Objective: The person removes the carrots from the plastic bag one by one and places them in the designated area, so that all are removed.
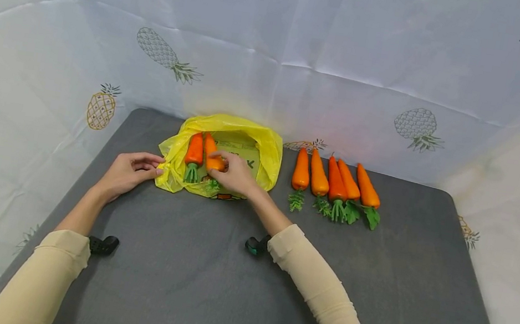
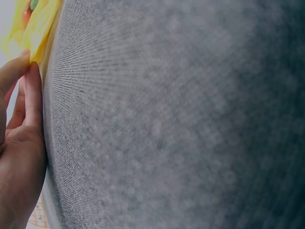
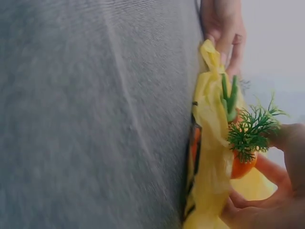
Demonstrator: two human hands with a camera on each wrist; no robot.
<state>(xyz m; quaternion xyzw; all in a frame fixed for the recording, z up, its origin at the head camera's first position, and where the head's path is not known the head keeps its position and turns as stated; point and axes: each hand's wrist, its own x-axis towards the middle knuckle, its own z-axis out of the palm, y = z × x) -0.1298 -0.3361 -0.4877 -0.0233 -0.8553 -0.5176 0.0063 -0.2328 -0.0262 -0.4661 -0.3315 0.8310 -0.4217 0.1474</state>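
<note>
My left hand (image 1: 126,174) pinches the near left edge of a yellow plastic bag (image 1: 269,158) between thumb and fingertips; the left wrist view shows this pinch on the bag (image 2: 40,28) closely. Inside the bag's open mouth lies an orange carrot (image 1: 195,148) with a green stub top. Beside it, my right hand (image 1: 236,174) grips a second carrot (image 1: 210,147) round its thick end, over the bag. From the right wrist, this carrot (image 3: 243,166) shows its feathery green leaves (image 3: 252,131), with thumb and fingers on either side. The fingers partly cover it in the head view.
To the bag's right, several carrots (image 1: 300,171) lie in a row on the grey tabletop (image 1: 202,276), tips toward the back. A white cloth with printed pineapples (image 1: 101,110) hangs behind and at the sides. Each wrist wears a black device (image 1: 103,245).
</note>
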